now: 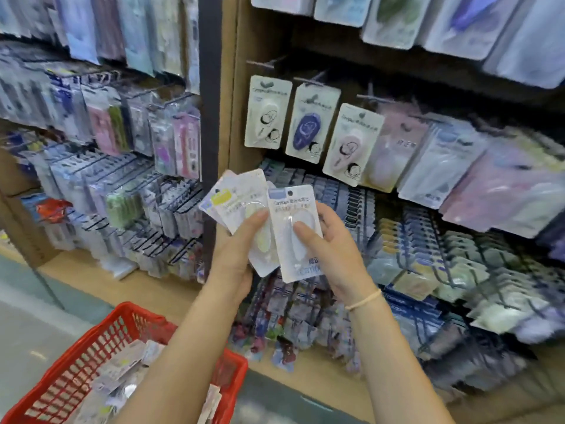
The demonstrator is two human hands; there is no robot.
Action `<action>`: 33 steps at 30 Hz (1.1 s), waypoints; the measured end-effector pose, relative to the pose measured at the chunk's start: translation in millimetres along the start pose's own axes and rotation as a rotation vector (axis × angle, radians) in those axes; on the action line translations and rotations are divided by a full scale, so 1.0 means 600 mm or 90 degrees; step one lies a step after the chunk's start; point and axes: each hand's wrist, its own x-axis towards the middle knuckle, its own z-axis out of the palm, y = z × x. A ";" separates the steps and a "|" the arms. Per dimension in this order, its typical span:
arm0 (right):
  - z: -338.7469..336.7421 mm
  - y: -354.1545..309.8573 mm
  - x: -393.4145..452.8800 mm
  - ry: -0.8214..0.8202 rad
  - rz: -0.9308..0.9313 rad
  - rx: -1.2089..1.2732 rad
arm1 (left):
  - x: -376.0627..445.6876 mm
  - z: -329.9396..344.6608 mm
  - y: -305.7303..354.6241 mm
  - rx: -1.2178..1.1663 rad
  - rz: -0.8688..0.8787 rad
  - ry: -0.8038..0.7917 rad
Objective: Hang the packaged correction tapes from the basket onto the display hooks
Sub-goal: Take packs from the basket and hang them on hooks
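Note:
My left hand [235, 255] grips a fanned stack of packaged correction tapes [238, 197], thumb pressed on the front card. My right hand [330, 252] pinches one white-and-blue packaged correction tape [293, 209] at the front of the fan, thumb on its clear blister. Both hands are held up in front of the display. The red basket [101, 341] sits low at the left with several more packages inside. Display hooks [266, 64] stick out of the brown board above; three cream-carded tapes [312, 123] hang there.
Rows of hanging stationery packs fill the right shelf section [458, 166] and the left wire racks [122, 194]. A dark upright post [211, 87] divides the two sections. A wooden base ledge [128, 283] runs below.

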 end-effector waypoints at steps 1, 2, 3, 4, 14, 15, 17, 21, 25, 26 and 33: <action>-0.014 -0.009 -0.003 0.011 -0.015 0.004 | 0.004 0.023 0.001 -0.005 0.004 -0.028; -0.028 -0.017 -0.006 0.022 -0.030 0.005 | 0.008 0.043 -0.001 -0.002 0.006 -0.053; -0.041 -0.024 -0.007 0.034 -0.042 0.001 | 0.010 0.061 -0.002 0.006 0.008 -0.076; -0.053 -0.030 -0.009 0.047 -0.052 -0.009 | 0.012 0.076 -0.004 0.017 0.012 -0.087; -0.174 -0.040 -0.041 0.253 -0.089 -0.073 | 0.028 0.148 -0.018 0.079 0.039 -0.072; -0.180 -0.045 -0.045 0.261 -0.105 -0.080 | 0.028 0.149 -0.019 0.090 0.048 -0.083; -0.188 -0.063 -0.049 0.284 -0.148 -0.097 | 0.026 0.153 -0.021 0.106 0.063 -0.103; -0.253 -0.094 -0.043 0.382 -0.172 -0.129 | 0.016 0.220 -0.044 0.139 0.046 -0.199; -0.258 -0.107 -0.022 0.392 -0.163 -0.160 | 0.016 0.238 -0.045 0.117 0.028 -0.213; -0.261 -0.108 -0.017 0.387 -0.163 -0.165 | 0.015 0.242 -0.047 0.111 0.025 -0.215; -0.267 -0.106 0.000 0.391 -0.154 -0.140 | 0.015 0.246 -0.054 0.117 0.012 -0.242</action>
